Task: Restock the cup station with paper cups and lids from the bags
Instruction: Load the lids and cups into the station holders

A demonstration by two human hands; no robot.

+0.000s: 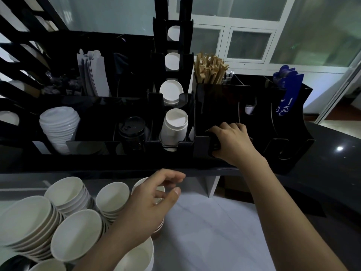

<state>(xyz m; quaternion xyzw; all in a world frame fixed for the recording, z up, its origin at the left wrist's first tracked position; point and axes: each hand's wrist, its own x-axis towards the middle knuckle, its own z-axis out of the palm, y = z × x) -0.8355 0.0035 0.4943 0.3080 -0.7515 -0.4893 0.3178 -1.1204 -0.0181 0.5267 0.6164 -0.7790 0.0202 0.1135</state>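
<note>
Right hand [232, 141] at 3 o'clock of cup station [136, 118], fingers curled round black lids [214, 145] in front slot. Left hand [156, 194] at 6 o'clock, fingers loosely curled over paper cup stack [150, 184], thumb near rim; contact unclear. More paper cup stacks [74, 222] on table [205, 222] at 8 o'clock. White lids [59, 124] in station at 9 o'clock.

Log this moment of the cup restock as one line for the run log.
step: restocking cup station | right hand: grips black object at black organizer | left hand: over paper cup stack, holding nothing | white lids: stocked
</note>
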